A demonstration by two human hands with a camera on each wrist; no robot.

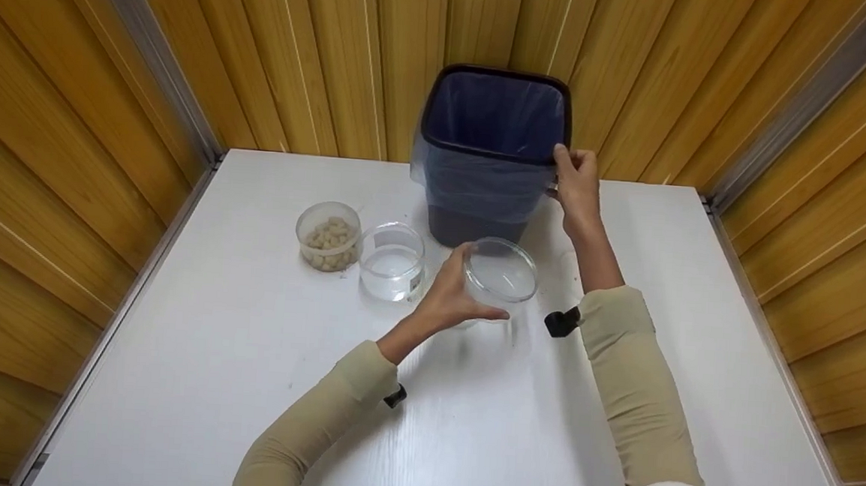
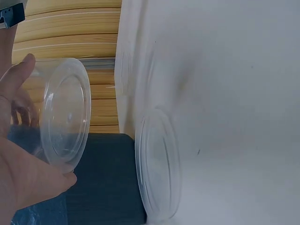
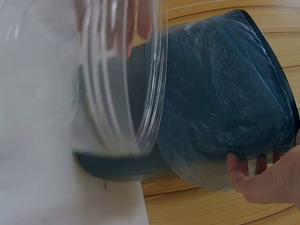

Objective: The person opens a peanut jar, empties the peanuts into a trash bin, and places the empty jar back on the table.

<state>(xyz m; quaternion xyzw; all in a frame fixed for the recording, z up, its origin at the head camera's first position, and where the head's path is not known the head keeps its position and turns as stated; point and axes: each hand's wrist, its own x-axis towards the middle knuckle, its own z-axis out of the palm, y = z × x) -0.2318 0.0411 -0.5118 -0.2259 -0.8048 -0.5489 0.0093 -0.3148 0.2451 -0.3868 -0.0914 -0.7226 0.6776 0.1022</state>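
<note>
My left hand point(image 1: 446, 295) grips a clear round plastic container point(image 1: 503, 271) from its left side, thumb and fingers spread round the wall. In the left wrist view the container point(image 2: 65, 112) holds nothing visible. Above and behind it stands a dark bin point(image 1: 471, 226) with a thin translucent liner point(image 1: 481, 186) folded over its rim. My right hand point(image 1: 578, 186) holds the bin's right front rim, thumb on top; in the right wrist view its fingers point(image 3: 239, 171) lie against the liner. The fingers under the rim are partly hidden in the head view.
Left of the held container, a second clear round container point(image 1: 391, 285) stands on the white table point(image 1: 195, 319). Beside it is a tub point(image 1: 300, 233) of peanut-like pieces point(image 1: 332, 235). A clear round lid point(image 2: 161, 164) lies by the bin. Wood-patterned walls point(image 1: 324, 56) enclose the table.
</note>
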